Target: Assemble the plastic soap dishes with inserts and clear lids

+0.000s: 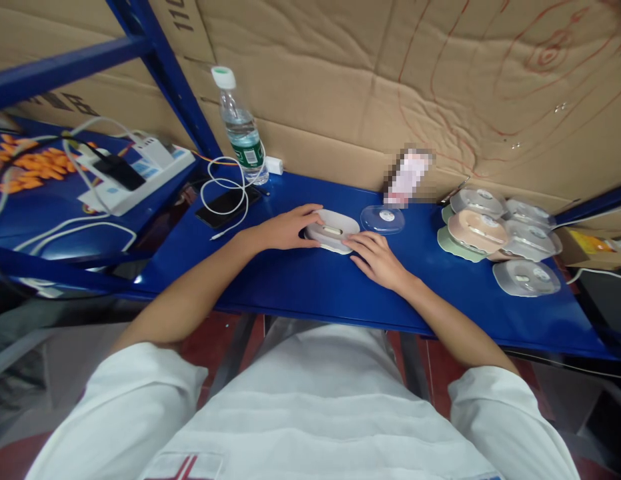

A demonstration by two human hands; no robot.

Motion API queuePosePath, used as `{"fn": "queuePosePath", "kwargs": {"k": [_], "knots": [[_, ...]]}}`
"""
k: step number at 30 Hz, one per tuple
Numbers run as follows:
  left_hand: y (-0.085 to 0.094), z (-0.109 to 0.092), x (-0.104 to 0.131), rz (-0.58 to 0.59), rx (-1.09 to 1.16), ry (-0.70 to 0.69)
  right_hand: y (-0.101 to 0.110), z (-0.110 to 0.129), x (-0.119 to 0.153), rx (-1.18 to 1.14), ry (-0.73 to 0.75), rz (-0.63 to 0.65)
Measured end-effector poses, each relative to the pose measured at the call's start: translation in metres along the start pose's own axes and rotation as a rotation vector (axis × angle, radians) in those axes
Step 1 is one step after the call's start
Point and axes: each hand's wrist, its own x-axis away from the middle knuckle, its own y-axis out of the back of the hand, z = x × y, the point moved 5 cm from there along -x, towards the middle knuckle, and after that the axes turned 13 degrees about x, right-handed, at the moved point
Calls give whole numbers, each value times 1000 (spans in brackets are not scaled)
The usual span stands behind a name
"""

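Note:
A light grey oval plastic box [333,230] with a pale oblong piece in its middle lies on the blue table in front of me. My left hand [295,228] grips its left end, thumb on the near side and fingers over the far side. At the right end, my right hand [376,259] holds the near rim with bent fingers; its thumb is partly hidden. Just behind the box, a clear oval lid [383,219] with a round white sticker lies flat, apart from both hands.
Several similar pink, green and grey boxes [477,230] with clear lids are stacked at right. A water bottle [244,143], a dark phone [227,205] and a white cable [243,220] occupy the left. Cardboard [310,87] stands behind; a blue frame post [173,80] rises at left.

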Motion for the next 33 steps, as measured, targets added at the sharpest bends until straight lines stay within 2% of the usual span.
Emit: {"fn": "queuePosePath", "kwargs": {"k": [3,7,15,20,22,24,26,28,30,33], "knots": [[-9,-12,-4,-48,-115,-89,-1,-5,-2,75,-97,-18],[-20,-25,-9,-28,-151,-148,-1,-9,-3,146,-132,-50],[-23,-31,-10,-2,-268,-155,-6,-8,-4,200,-53,-53],[-21,-25,-10,9,-183,-160,-5,-16,-6,99,18,-18],[-16,-21,-8,-17,-142,-145,-3,-32,-4,90,-40,-55],[-10,-16,-4,-25,-103,-96,-1,-57,1,115,-199,-128],[-6,-11,-1,26,-42,-25,-4,-81,8,141,-359,-165],[-3,-7,2,95,28,35,-11,-96,14,155,-441,-144],[1,-5,4,132,86,51,-17,-99,17,160,-448,-111],[8,-1,3,123,155,21,-19,-85,17,159,-397,-74]]}}
